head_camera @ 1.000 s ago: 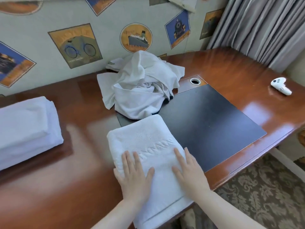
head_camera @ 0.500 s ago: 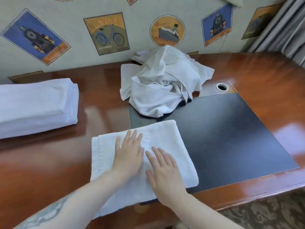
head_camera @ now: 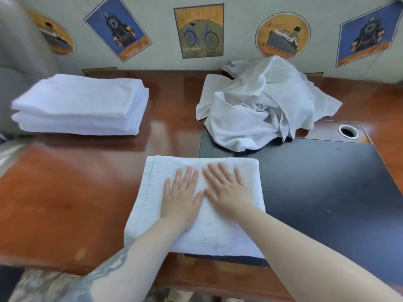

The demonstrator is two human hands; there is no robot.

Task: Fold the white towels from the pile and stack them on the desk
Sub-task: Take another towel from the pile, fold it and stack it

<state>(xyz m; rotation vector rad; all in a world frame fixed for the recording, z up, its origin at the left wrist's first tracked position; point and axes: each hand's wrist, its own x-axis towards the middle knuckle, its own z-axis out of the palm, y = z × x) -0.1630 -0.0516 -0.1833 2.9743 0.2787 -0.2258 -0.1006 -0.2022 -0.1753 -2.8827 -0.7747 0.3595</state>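
Your left hand and right hand both lie flat, fingers straight and slightly spread, palms down on the folded towel, side by side with the thumbs almost touching; neither grips anything. The folded towel sits right in front of you at the near edge of the surface, its left part on the glossy brown wood and its right part overlapping the dark desk mat. Your left forearm shows a dark tattoo near the bottom of the view. At about 1 o'clock from your hands, the pile of crumpled white towels rests against the wall, its front edge spilling onto the far corner of the dark desk mat. At about 10 o'clock, well apart from the towel you are pressing, the stack of already folded white towels lies on the wood. At about 2 o'clock, just beside the pile, a round cable hole with a pale rim is set in the wood beyond the mat. Along 12 o'clock the wall carries wallpaper with a bicycle poster, an ocean liner badge and blue clock prints.
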